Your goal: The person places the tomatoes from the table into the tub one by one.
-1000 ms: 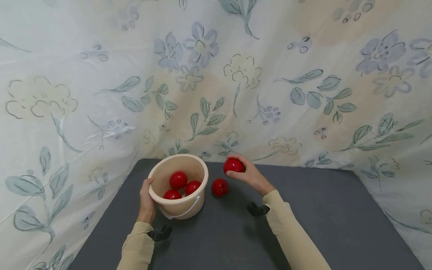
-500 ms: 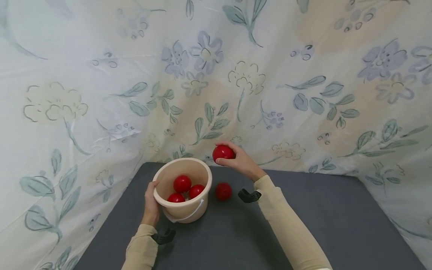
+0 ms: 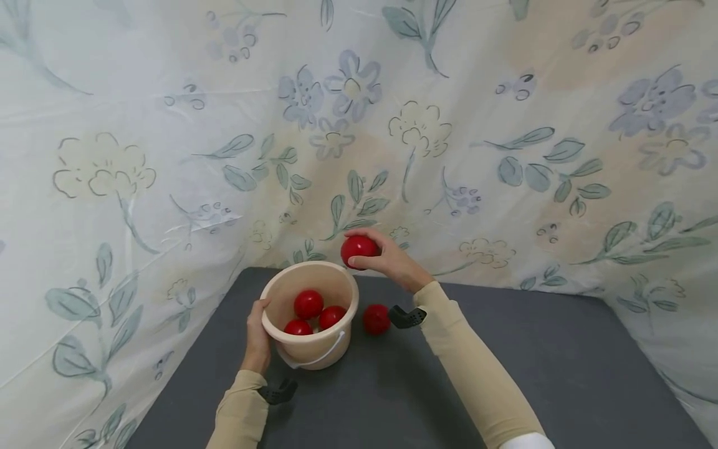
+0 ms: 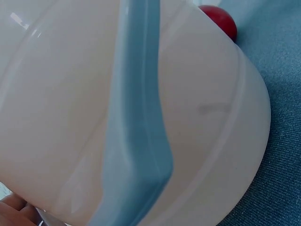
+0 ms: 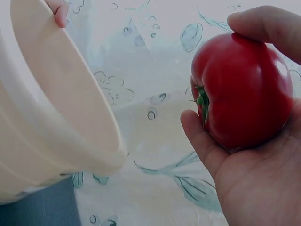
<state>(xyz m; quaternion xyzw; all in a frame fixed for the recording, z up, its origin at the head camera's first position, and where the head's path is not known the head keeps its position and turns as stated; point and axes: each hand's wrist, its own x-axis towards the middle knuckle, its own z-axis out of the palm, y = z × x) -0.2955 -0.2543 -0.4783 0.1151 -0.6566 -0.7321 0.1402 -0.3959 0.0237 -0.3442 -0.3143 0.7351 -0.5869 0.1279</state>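
In the head view, my left hand [image 3: 257, 340] grips a cream plastic bucket [image 3: 342, 346] by the left side of its rim. The bucket tips slightly toward me, and three red tomatoes [image 3: 308, 304] show inside it. Beyond the rim at the right, my right hand [image 3: 395, 262] holds another red tomato [image 3: 358, 251] in the air, thumb on the near side. The right wrist view shows this tomato's small green stem [image 5: 202, 101] facing the bucket's mouth. One more tomato [image 3: 376, 319] lies on the table, just right of the bucket.
A dark grey tabletop [image 3: 505, 374] reaches back to a floral cloth [image 3: 477, 187] hung behind and at both sides. The bucket's handle [image 4: 138, 94] hangs down its near side. Each wrist carries a black mount [image 3: 407, 317].
My right hand has lifted the tomato and carried it left, from above the table to near the bucket's rim. My left hand keeps hold of the bucket. The head view has shifted slightly.
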